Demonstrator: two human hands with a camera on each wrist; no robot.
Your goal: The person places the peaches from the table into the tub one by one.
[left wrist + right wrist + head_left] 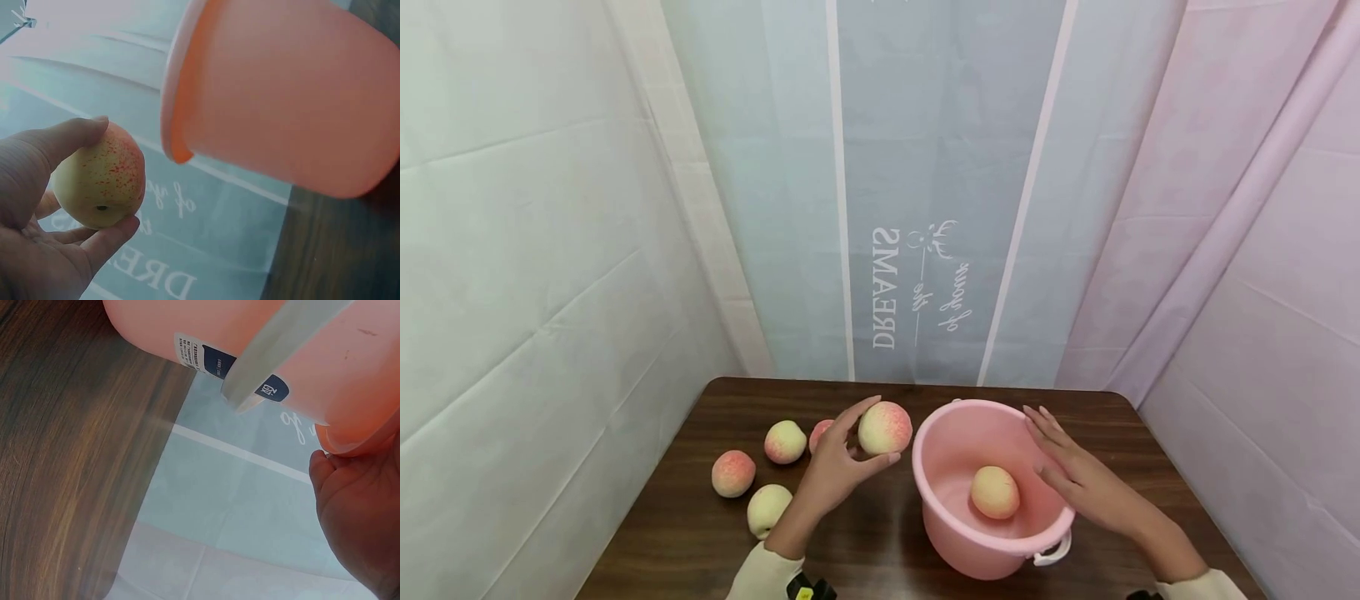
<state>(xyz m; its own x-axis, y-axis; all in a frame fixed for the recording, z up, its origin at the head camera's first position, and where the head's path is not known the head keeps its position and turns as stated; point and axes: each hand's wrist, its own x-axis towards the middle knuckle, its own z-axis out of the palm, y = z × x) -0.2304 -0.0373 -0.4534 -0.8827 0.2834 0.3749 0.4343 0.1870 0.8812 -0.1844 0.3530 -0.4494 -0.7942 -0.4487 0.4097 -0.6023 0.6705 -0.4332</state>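
My left hand (838, 467) grips a peach (885, 428) between thumb and fingers, held up just left of the pink bucket's rim. In the left wrist view this peach (103, 178) shows a yellow side with red speckles and a small dark spot at one end. The pink bucket (977, 546) stands upright on the table with another peach (995, 492) inside. At the bucket's right rim is my right hand (1086, 479), fingers extended, the thumb reaching over the opening. The right wrist view shows the hand (359, 506) right at the rim, its fingertips mostly hidden.
Left of my left hand, several more peaches, among them a red-topped one (733, 473) and a pale one (769, 510), lie on the dark wooden table (880, 533). The bucket's white handle (1052, 552) hangs at its front right. A printed curtain (925, 167) stands behind the table.
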